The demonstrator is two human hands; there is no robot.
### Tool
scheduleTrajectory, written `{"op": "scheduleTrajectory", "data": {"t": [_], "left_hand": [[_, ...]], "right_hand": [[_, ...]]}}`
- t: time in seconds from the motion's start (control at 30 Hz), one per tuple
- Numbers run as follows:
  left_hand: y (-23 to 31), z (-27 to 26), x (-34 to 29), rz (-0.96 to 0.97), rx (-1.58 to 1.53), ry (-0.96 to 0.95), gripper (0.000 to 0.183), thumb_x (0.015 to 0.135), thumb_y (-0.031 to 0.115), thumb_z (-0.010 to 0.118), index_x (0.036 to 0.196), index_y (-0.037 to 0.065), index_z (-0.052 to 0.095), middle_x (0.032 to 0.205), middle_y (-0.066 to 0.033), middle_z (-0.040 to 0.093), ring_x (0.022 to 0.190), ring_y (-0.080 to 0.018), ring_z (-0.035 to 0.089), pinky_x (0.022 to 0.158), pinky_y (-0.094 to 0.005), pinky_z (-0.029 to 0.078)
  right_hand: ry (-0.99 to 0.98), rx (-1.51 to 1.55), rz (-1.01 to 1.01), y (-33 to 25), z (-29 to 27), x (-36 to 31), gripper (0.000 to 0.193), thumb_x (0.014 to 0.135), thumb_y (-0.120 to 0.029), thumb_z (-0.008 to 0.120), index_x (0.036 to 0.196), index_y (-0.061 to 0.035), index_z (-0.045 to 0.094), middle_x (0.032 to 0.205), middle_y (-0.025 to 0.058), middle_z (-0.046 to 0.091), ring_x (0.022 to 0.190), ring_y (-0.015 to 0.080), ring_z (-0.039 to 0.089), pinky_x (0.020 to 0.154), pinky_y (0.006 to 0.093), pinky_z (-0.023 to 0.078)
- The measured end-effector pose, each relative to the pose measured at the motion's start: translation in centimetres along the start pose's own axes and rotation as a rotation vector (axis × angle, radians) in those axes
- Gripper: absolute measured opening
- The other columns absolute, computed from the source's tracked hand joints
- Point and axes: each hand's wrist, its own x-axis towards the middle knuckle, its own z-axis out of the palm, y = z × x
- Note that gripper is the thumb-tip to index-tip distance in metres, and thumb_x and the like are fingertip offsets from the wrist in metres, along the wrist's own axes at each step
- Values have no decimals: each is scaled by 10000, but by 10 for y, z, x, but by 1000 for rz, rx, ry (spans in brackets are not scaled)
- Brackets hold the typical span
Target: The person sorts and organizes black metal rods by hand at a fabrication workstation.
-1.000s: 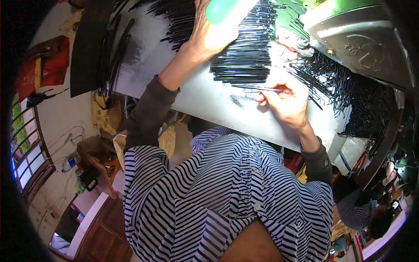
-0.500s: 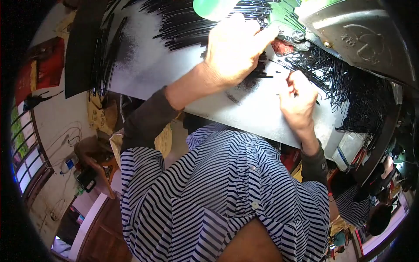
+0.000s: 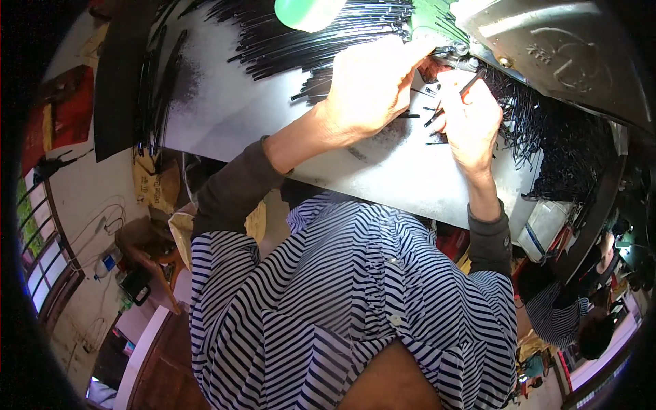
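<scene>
My left hand (image 3: 365,85) is closed, its fingertips pinched against the small metal fittings (image 3: 465,55) of a machine. Glare washes out the fingers, and what they pinch cannot be made out. To its right, my right hand (image 3: 473,130) is closed on a thin black rod (image 3: 470,85) that sticks up past the fingers. Its fingertips are close below the fittings, by a red part (image 3: 432,68). Many thin black rods (image 3: 328,34) lie in a row beyond my left hand. A few short black pieces (image 3: 436,143) rest on the pale worktop (image 3: 273,147) between my hands.
A grey metal machine housing (image 3: 560,55) overhangs the far right. Below it spreads a large heap of black pieces (image 3: 574,150). A green and white rounded object (image 3: 307,10) stands at the far edge. More rods (image 3: 160,89) lie at left. Another person (image 3: 553,314) is at lower right.
My right hand has moved up and slightly left, toward the fittings, and a black rod now shows in its fingers. My left hand stays near the fittings. The view has shifted a little.
</scene>
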Motion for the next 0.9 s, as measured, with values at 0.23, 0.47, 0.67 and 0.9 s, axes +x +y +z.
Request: {"op": "scheduleTrajectory", "data": {"t": [0.23,0.47,0.67,0.9], "left_hand": [[-1,0,1,15,90,-4,506,783,-28,617,1272,95,584,695,-77,536,551,-197,535,530,-300,462],[1,-6,13,133,10,39,569,764,-12,629,1313,119,552,709,-43,506,535,-178,496,495,-275,436],[2,-6,10,50,119,-56,287,804,164,603,1083,99,593,807,-88,561,698,-238,568,559,-352,458],[4,-7,14,20,162,-97,410,751,161,648,1152,106,578,814,-94,563,706,-242,566,558,-351,457]], "right_hand": [[14,-17,54,-2,0,1,160,961,-128,559,999,21,602,679,41,610,503,58,570,436,201,489],[2,76,35,-3,-7,6,145,954,-110,562,1009,15,611,696,56,626,505,64,572,442,189,463],[-17,85,40,4,-9,9,143,955,-104,556,1026,6,615,711,51,630,511,54,562,458,179,457],[-3,99,38,2,-8,9,144,957,-105,557,1034,4,612,717,51,628,513,54,563,459,179,451]]}}
